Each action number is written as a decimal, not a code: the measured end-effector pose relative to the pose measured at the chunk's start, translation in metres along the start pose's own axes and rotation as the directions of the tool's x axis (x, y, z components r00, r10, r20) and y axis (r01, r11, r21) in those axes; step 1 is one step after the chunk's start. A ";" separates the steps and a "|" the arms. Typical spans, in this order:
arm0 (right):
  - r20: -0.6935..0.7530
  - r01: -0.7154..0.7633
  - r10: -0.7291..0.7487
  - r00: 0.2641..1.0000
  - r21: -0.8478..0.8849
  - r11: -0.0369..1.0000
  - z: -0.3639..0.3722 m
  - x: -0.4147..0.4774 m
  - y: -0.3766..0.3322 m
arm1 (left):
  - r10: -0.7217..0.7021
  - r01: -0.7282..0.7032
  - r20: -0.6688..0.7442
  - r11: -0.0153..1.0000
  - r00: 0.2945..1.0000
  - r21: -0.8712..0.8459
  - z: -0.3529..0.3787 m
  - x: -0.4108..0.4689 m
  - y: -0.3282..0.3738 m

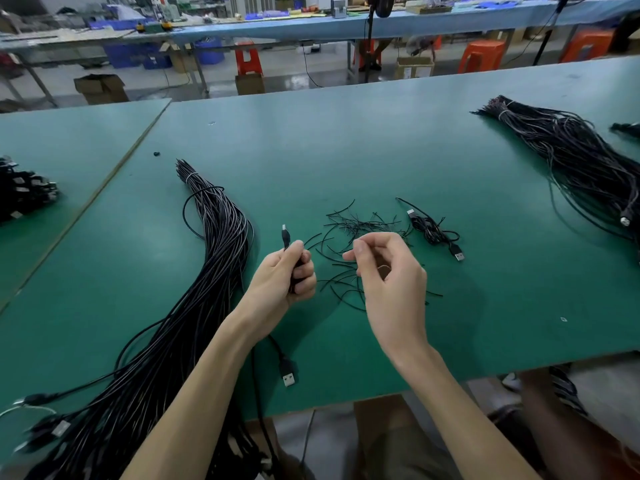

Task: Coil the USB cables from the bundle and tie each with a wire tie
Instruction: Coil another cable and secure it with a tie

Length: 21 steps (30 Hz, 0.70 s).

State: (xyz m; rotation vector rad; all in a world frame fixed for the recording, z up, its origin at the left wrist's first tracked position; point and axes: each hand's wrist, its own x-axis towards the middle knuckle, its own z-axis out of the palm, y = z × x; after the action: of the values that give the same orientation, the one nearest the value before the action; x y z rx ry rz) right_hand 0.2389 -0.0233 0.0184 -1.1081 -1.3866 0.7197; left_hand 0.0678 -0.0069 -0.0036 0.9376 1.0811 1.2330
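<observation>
Behind our green tabletop (346,133) we see a workshop floor with long blue benches (450,19), orange stools (481,55) and cardboard boxes (100,88). On the left, the bundle (221,244) of black USB cables runs from a white band at its far end down to the near edge. Our left hand (280,278) grips one cable (285,236), its small connector poking up above the fist and its USB plug (288,375) lying near the edge. Our right hand (391,275) hovers over the scattered wire ties (349,225) with its fingers curled; we cannot tell whether it pinches one. Just right of the ties lies a coiled cable (433,232). A second bundle (571,161) sprawls at far right, and a heap of coils (24,195) sits at the left edge.
</observation>
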 end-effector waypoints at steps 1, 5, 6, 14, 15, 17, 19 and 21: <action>0.008 -0.001 0.000 1.000 0.020 1.000 0.002 -0.003 0.000 | 0.007 -0.007 -0.018 1.000 1.000 -0.014 0.000 0.000 0.000; 0.086 0.082 -0.079 0.993 -0.026 0.996 0.010 -0.012 -0.001 | 0.042 -0.044 -0.085 0.999 0.996 -0.027 0.001 0.002 -0.001; 0.107 0.112 -0.107 0.989 -0.041 0.993 0.012 -0.013 -0.001 | 0.055 -0.057 -0.092 0.998 0.994 -0.017 0.002 0.002 -0.001; 0.072 0.014 -0.030 0.997 0.206 0.978 0.016 -0.006 -0.008 | 0.020 -0.031 -0.040 0.956 0.999 -0.292 -0.005 -0.001 0.010; 0.064 -0.036 0.021 0.998 0.243 0.969 0.016 -0.004 -0.008 | 0.022 -0.025 -0.012 0.953 1.000 -0.303 -0.003 -0.003 0.011; 0.120 -0.162 0.131 0.984 0.307 0.938 0.017 -0.001 -0.008 | 0.019 -0.006 0.036 0.947 0.999 -0.322 0.001 -0.005 0.013; 0.265 -0.313 0.229 0.937 0.337 0.888 0.022 -0.001 -0.008 | 0.009 0.013 0.063 0.939 0.998 -0.345 0.003 -0.006 0.014; 0.362 -0.445 0.322 0.875 0.338 0.830 0.028 -0.003 -0.006 | 0.002 0.022 0.068 0.937 0.998 -0.349 0.005 -0.006 0.014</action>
State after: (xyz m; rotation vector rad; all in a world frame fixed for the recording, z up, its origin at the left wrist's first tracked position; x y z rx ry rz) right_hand 0.2103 -0.0227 0.0185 -0.9732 -1.1719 1.4566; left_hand 0.0688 -0.0111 0.0120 0.6923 0.7778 1.3228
